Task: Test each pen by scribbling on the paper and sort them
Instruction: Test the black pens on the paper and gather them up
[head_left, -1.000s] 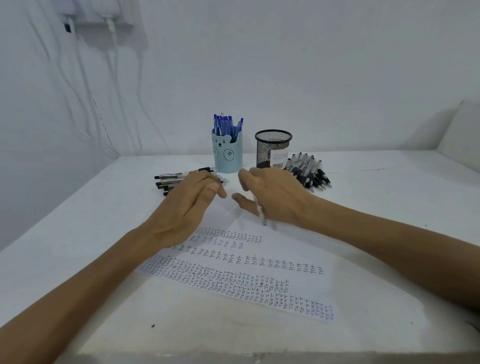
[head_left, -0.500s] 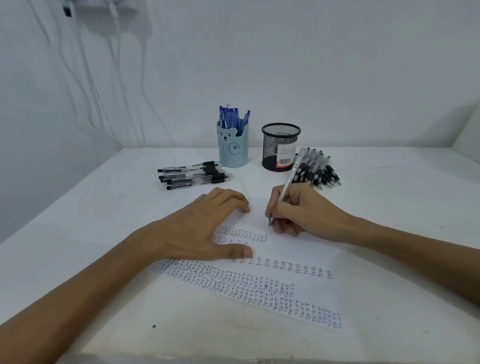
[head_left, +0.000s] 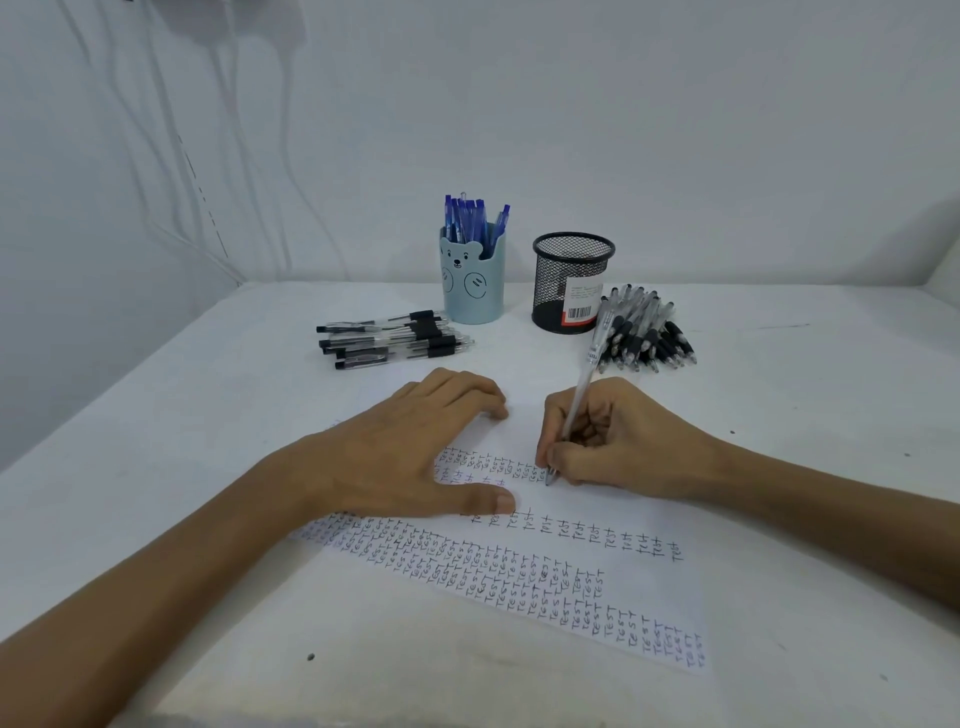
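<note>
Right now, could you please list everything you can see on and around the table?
sheet of lined-with-writing paper: one, white with handwritten rows of "TEST", flat on the table's near half
bear-faced plastic pen cup: one, light blue, back centre
blue pens: several, blue, standing in the bear-faced cup
wire-mesh pen cup: one, black with a white label, right of the bear-faced cup
left pile of black-grip pens: several, clear and black, lying left of the cups
right pile of black-grip pens: many, clear and black, lying right of the mesh cup
clear-barrelled pen: one, tip on the paper
table: one, white
wall cables: several, white, upper left
left hand: flat on the paper
right hand: grips the clear-barrelled pen
</note>
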